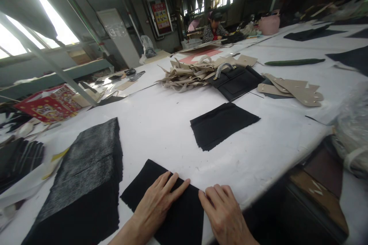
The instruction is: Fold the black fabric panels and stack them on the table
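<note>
The left hand (156,204) and right hand (221,212) lie open and flat, grasping nothing, on a black fabric panel (178,214). It sits on the white tabletop (161,130), just beside a stack of black fabric panels (86,183).

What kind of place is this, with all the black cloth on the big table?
It looks like a small workshop making bags. A black handbag lies on the long white table beside beige cut pieces, and the left hand and right hand rest on a cut black fabric piece.

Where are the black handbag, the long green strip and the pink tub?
Black handbag (237,83): head view, on its front panel.
Long green strip (294,62): head view, at its middle.
Pink tub (268,25): head view, on its side.
</note>
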{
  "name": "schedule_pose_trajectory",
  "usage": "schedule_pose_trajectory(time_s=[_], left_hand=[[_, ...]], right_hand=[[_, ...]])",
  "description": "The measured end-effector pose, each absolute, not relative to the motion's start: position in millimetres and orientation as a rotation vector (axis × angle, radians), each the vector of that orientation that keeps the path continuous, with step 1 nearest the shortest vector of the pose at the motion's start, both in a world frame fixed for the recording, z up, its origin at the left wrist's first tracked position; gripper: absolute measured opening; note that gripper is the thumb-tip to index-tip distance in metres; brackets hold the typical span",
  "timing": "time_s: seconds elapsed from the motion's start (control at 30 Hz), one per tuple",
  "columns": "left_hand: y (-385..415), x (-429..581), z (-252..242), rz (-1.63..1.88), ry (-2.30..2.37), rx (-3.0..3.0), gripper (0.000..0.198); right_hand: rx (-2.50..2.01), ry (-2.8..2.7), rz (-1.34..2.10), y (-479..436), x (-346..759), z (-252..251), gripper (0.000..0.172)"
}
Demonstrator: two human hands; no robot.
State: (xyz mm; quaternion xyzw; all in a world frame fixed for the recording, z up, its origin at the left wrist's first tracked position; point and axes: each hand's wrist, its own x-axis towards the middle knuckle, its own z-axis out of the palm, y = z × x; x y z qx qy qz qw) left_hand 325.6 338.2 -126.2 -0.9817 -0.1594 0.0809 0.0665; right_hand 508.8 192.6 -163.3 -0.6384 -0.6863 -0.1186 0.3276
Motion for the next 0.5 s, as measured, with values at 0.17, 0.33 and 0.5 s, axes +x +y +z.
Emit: schedule_pose_trajectory(time_s=[0.17, 0.33, 0.5], left_hand=[[338, 325, -127, 0.271, -0.486, -2.948, 0.092], [338, 327, -126, 0.274, -0.489, -2.942, 0.093], [338, 328, -125, 0.279, -0.473, -2.943, 0.092]], right_hand=[[-1.645, -1.792, -0.263, 187, 512, -164, 0.034], [-1.625, -1.683, -0.168, 181, 514, -163, 0.033], [-1.759, -1.616, -0.053, 183, 518, -153, 0.036]])
